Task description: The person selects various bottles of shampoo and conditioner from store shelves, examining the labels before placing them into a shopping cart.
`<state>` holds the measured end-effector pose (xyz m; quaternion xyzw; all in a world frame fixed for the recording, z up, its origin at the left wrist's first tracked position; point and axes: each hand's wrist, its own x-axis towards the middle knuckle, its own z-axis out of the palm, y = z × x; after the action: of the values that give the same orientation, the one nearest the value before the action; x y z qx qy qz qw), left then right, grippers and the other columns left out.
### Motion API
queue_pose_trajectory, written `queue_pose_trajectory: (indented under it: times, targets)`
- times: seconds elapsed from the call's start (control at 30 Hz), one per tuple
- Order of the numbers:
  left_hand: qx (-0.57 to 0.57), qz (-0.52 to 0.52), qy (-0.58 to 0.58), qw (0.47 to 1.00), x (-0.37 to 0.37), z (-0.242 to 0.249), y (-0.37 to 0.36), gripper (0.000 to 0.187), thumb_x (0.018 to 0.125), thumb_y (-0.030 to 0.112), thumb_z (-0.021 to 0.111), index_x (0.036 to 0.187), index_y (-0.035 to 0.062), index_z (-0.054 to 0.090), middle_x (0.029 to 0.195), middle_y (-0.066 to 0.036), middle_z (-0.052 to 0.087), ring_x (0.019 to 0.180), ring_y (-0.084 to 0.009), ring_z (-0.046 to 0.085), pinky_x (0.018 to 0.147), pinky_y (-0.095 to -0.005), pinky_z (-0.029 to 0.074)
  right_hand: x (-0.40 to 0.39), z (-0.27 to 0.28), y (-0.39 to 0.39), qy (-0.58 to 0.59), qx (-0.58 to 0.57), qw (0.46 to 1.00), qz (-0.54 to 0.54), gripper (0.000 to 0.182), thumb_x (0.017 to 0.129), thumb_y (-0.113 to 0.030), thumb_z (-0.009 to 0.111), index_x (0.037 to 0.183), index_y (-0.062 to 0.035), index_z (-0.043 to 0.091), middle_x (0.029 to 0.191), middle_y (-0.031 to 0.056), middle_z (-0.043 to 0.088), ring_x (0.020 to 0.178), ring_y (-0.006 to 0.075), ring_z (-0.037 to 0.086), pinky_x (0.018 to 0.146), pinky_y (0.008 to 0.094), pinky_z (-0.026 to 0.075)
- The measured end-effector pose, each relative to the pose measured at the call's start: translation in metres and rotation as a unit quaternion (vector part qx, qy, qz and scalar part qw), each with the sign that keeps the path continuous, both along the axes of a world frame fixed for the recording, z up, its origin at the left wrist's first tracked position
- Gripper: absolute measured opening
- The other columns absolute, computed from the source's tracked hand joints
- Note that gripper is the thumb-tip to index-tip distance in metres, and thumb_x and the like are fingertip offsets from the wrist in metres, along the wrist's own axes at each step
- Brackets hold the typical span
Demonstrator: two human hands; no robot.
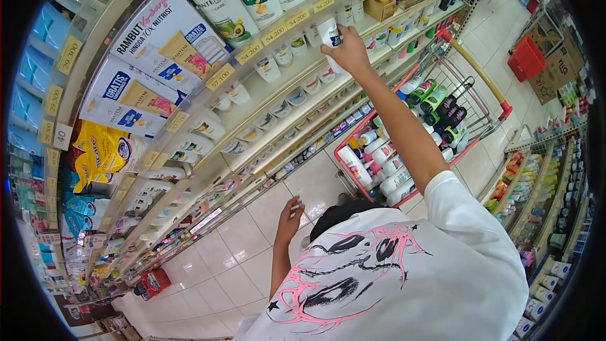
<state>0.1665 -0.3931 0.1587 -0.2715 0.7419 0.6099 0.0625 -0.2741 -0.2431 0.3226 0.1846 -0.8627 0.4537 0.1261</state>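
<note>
My right hand [350, 49] is stretched out to the upper shelf, its fingers wrapped round a small white Pantene bottle [329, 35]. The bottle is tilted at the shelf's front, just below a row of yellow price labels. Smaller bottles [282, 55] stand on the shelf to its left. My left hand [290, 216] hangs low over the tiled floor, with its fingers loosely bent, partly apart and nothing in them. Larger Pantene shampoo bottles [218, 3] line the shelf above.
A red-rimmed shopping cart [344, 155] full of bottles stands beside the shelf, under my right arm. White gift boxes [136, 85] and yellow packs [101, 151] fill the left shelves. Across the aisle are a red basket [526, 59], cardboard boxes [555, 72] and another stocked shelf [536, 215].
</note>
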Motion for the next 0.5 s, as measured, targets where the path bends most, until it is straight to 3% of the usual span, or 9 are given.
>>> queue_pose_trajectory:
  times: [0.23,0.5]
  targets:
    - [-0.024,0.05,-0.097,0.994,0.078,-0.039,-0.012,0.038,0.094,0.021,0.06,0.127,0.002,0.056,0.104,-0.01,0.067,0.098,-0.0196,0.063,0.084,-0.0322,0.048,-0.016,0.002,-0.016,0.08,-0.077,0.994,-0.01,0.067,0.069,-0.031,0.078,0.121,0.0051,0.055,0.112,0.0221,0.056,0.103,0.038,0.057,0.091,0.0411,0.048]
    - [-0.028,0.031,-0.088,0.995,0.073,-0.04,-0.007,0.039,0.095,0.021,0.06,0.127,0.0012,0.055,0.105,-0.012,0.067,0.097,-0.0198,0.063,0.084,-0.0318,0.049,-0.028,0.012,-0.017,0.071,-0.06,0.996,0.008,0.064,0.066,-0.03,0.081,0.117,0.0011,0.058,0.115,0.0238,0.058,0.107,0.0382,0.057,0.091,0.041,0.048]
